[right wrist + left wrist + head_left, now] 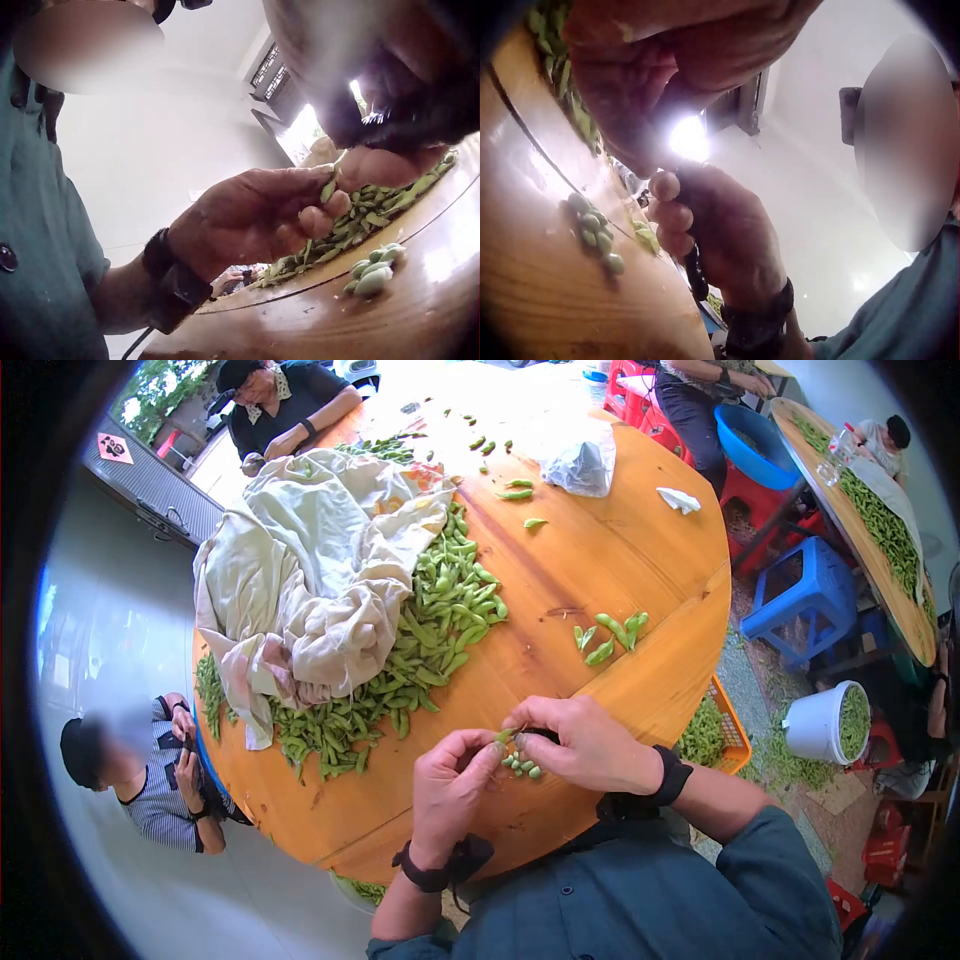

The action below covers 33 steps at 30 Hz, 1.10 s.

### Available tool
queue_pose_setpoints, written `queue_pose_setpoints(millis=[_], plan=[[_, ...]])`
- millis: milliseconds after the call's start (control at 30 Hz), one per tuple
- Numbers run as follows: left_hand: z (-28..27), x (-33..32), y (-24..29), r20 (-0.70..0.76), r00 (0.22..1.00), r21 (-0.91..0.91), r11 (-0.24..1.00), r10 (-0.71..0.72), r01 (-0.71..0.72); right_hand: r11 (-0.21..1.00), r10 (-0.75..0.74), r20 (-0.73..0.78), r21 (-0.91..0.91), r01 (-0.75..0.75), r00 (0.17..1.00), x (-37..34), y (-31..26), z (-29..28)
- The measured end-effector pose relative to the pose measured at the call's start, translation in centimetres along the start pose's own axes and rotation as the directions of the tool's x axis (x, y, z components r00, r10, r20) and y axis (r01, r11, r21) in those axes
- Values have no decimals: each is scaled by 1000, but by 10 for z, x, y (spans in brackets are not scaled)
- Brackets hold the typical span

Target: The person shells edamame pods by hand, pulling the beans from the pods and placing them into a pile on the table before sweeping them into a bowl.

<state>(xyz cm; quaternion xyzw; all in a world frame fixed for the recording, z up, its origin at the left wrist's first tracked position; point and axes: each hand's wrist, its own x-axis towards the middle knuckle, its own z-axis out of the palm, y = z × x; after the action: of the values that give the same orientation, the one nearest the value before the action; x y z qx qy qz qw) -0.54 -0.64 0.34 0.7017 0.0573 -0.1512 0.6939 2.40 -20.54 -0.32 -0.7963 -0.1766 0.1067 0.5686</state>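
Shirt (pixel 620 890), dark teal, sits against the near edge of the round wooden table (pixel 620 560); a black band circles each of my wrists. Left hand (pixel 450 790): thumb and fingers pinch one green bean pod (pixel 328 187), held just above the tabletop between my two hands. Right hand (pixel 585 745): fingers curled round a dark item (pixel 694 270) whose kind I cannot determine; its fingertips meet the left hand's at the pod. Shelled green beans (pixel 522 766) lie in a small cluster on the wood, just beneath and between the hands.

Beyond the right hand, a few loose pods (pixel 608 638) rest apart from the rest. Ahead and to my left lies a large pile of pods (pixel 440 610), partly covered by a rumpled pale cloth (pixel 310 570). Below the table's right edge, an orange crate (pixel 741 745) contains more pods. Left of the table, a person in a striped top (pixel 170 790) is noted, hands together.

Further off: a crumpled white tissue (pixel 678 500), a clear plastic bag (pixel 585 465) and scattered pods on the far half. Right, on the floor: a white bucket (pixel 815 725) and a blue stool (pixel 810 605). A second table (pixel 900 610) bears pods. Across from me, a person in a dark top (pixel 300 400) bends over the far edge.
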Motion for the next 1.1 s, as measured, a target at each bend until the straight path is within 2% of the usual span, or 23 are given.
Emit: queue_pose_setpoints(millis=[133, 233, 300, 333, 400, 433, 500, 533, 567, 600, 633, 700, 733, 767, 800, 833, 867, 900, 933, 1000, 1033, 1067, 1100], plan=[[7, -2, -2, -14, 1000, 76, 997, 20, -19, 999, -20, 16, -34, 21, 1000, 0, 1, -2], [13, -3, -4, -75, 990, 197, 975, 117, -101, 994, -62, -23, -91, 59, 998, -2, -1, 2], [17, -4, -5, -16, 897, 613, 713, 443, -341, 988, -79, -49, -134, 72, 996, -4, 3, 8], [19, -4, -5, -15, 896, 613, 712, 443, -342, 981, -98, -75, -178, 83, 992, -4, 6, 11], [23, -4, -8, 61, 804, 711, 539, 592, -451, 979, -130, -95, -172, 113, 987, -4, 9, 15], [23, -4, -8, 62, 804, 712, 539, 591, -451, 975, -165, -112, -168, 145, 980, -4, 10, 16], [21, -3, -10, -17, 866, 606, 694, 499, -388, 976, -173, -119, -157, 153, 978, -4, 7, 15], [20, -3, -11, -16, 866, 607, 693, 500, -389, 976, -180, -126, -147, 161, 975, -3, 6, 14], [19, -3, -12, -60, 945, 408, 872, 320, -269, 976, -181, -128, -148, 162, 975, -2, 7, 12], [18, -3, -12, -57, 991, 185, 976, 124, -112, 968, -234, -136, -125, 218, 963, 0, 9, 10], [17, -2, -10, -55, 991, 186, 976, 125, -113, 957, -286, -145, -102, 273, 947, 1, 10, 8], [13, -2, -7, 23, 999, -64, 997, -47, 48, 955, -294, -103, -68, 289, 950, 3, 9, 3], [9, -2, -7, 20, 999, -64, 997, -48, 49, 952, -305, -62, -33, 303, 950, 3, 9, 1], [5, 0, -7, 102, 991, -145, 984, -86, 100, 952, -306, -61, -32, 305, 950, 4, 11, -1], [0, 2, -7, 186, 976, -221, 963, -115, 156, 956, -286, -22, 63, 287, 958, 4, 14, -2], [-3, 3, -7, 185, 976, -221, 963, -114, 154, 952, -269, 20, 156, 263, 963, 5, 15, -3], [-7, 4, -8, 263, 951, -314, 918, -161, 242, 952, -270, 20, 157, 264, 963, 5, 15, -3], [-8, 5, -8, 345, 917, -395, 856, -198, 334, 939, -202, 50, 292, 179, 978, 4, 15, -3], [-7, 5, -6, 346, 917, -395, 856, -199, 334, 904, -138, 89, 419, 88, 986, 4, 15, -2], [-3, 6, 2, 337, 887, -393, 808, -317, 438, 922, -79, 86, 384, 40, 993, 3, 14, -2], [0, 6, 2, 338, 886, -393, 808, -317, 439, 937, -21, 80, 349, -8, 997, 3, 13, -2], [4, 5, 2, 258, 928, -213, 921, -270, 327, 937, -21, 79, 348, -8, 997, 3, 14, -2], [8, 4, 1, 190, 961, -14, 978, -203, 209, 977, -78, 33, 203, 70, 996, 3, 14, -2]])
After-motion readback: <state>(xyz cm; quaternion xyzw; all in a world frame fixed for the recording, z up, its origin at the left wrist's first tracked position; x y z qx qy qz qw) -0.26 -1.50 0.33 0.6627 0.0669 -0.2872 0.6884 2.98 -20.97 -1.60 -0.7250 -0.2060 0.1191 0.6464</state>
